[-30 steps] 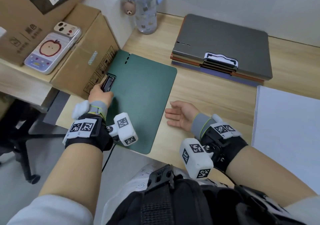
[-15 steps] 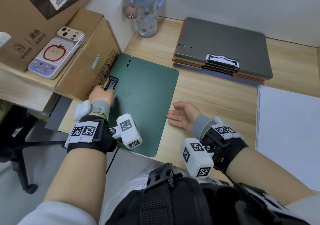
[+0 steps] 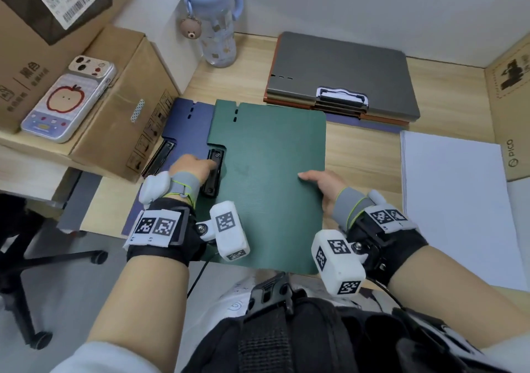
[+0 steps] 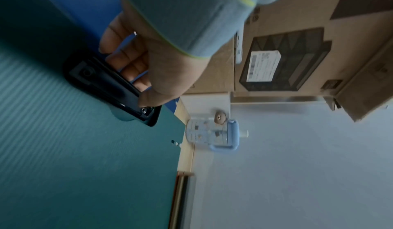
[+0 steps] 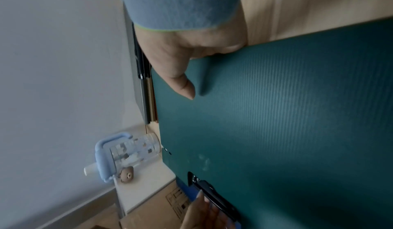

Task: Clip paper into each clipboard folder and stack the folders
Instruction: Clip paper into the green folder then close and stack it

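Cardboard boxes [image 3: 120,131] are standing at the far left, and a phone [image 3: 67,100] is lying on top of one. Just beside them a blue folder [image 3: 183,125] is lying flat on the wooden desk [image 3: 361,154], and its left edge is touching the box. The green folder [image 3: 269,183] is partly covering it and is being held over the desk in front of the person.

The left hand [image 3: 190,167] is gripping the black clip [image 3: 213,171] on the folder's left edge; in the left wrist view the fingers [image 4: 129,61] are curling under the clip bar while the thumb is pressing on top. The right hand [image 3: 322,184] is holding the right edge, with the thumb [image 5: 180,81] lying on the cover and the fingers hidden underneath, so I cannot tell how much they are curling.

Behind, a water bottle [image 3: 213,25] is standing near the wall, and a stack of folders [image 3: 341,82] with a grey one on top is lying further right. A pile of white paper [image 3: 453,197] is waiting at the right side.

I am judging that the green folder is a stiff and light board that will not bend much. Its ribbed cover is probably giving some friction. The clip and the opposite edge seem to be good places to hold it, but the spring clip could pinch fingers.
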